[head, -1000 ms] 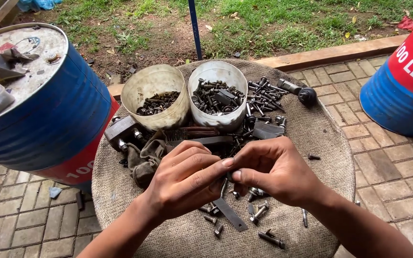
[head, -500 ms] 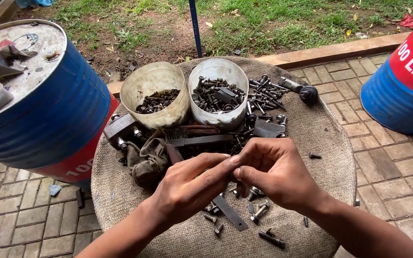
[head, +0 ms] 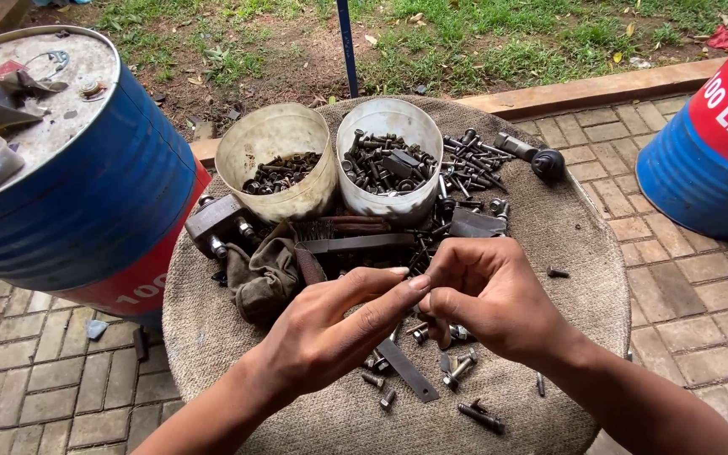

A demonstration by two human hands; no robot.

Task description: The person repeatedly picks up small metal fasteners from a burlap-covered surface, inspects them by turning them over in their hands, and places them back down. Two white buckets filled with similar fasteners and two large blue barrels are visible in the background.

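Grip: left hand (head: 330, 333) and right hand (head: 486, 299) pinch one small part together at the fingertips; it is mostly hidden
Handling: likely light, stiff, greasy; best pinched across its sides
Around: loose bolts (head: 457, 366) below, mid-table (head: 238, 337); two tubs (head: 275, 160) at far edge

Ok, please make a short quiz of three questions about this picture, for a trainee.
1. True or false: both hands meet above the round table.
2. How many tubs stand on it?
3. Which tub holds more bolts: A the yellowish tub, B the white tub?

Key:
1. True; the left hand and right hand touch at the fingertips, pinching something small that cannot be made out.
2. Two.
3. B.
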